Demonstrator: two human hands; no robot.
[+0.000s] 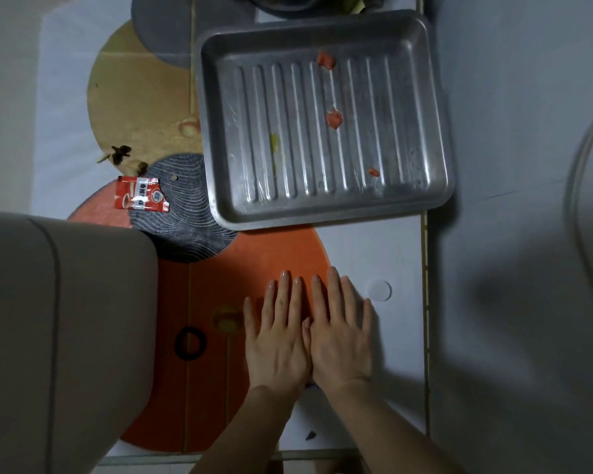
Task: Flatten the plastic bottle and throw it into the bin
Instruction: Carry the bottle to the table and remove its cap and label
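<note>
Flatly, left hand (277, 340) beside right hand (341, 336) on smooth orange mat (202, 388).

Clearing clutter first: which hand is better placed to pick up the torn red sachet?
Left. The left hand lies flat on the orange mat, on the side of the red sachet. The right hand lies beside it, farther from the sachet.

Red sachet (141, 194) bears print too blurred to read.
</note>
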